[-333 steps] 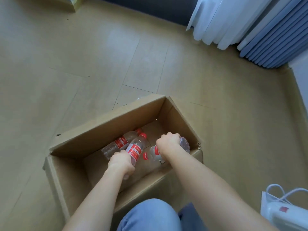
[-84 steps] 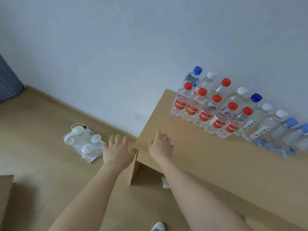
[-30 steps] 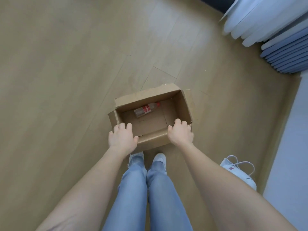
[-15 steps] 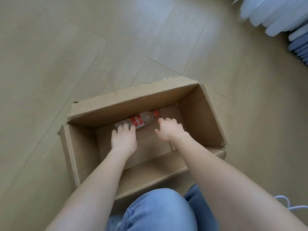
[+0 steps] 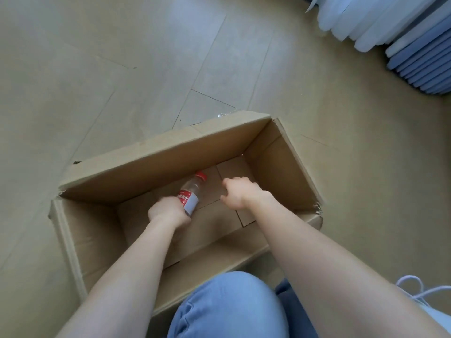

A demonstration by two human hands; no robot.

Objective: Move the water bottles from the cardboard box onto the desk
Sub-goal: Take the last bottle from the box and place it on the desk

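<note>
Cardboard box [image 5: 156, 164]: open-topped, on the wooden floor [image 5: 122, 57], filling the middle and lower middle of the frame; its long far wall runs from left of centre up toward the upper right, and its near wall lies just above the knee.
Water bottle [image 5: 192, 191]: the only bottle seen in the box; clear plastic with a red cap and a red and white label; it is tilted, cap pointing toward the upper right, base hidden in the left hand; it sits near the middle of the frame, in front of the far wall. Whether its base touches the box floor cannot be told.
Left hand [image 5: 168, 212]: inside the box, just left of centre; the grip is closed around the lower part of the water bottle, fingers wrapped and slightly blurred.
Right hand [image 5: 240, 193]: inside the box, just right of the bottle and apart from it; the grip is loose, fingers spread and half curled, holding nothing; it hangs over the bare box floor.
Forearms: both bare, reaching in over the near wall from the lower edge of the frame.
Knee [image 5: 229, 306]: in blue denim, at the bottom centre, just below the box's near wall.
Curtains [image 5: 390, 28]: white and blue folds in the upper right corner, well apart from the box.
White cord [image 5: 415, 289]: a loop at the lower right edge, beside the right forearm.
</note>
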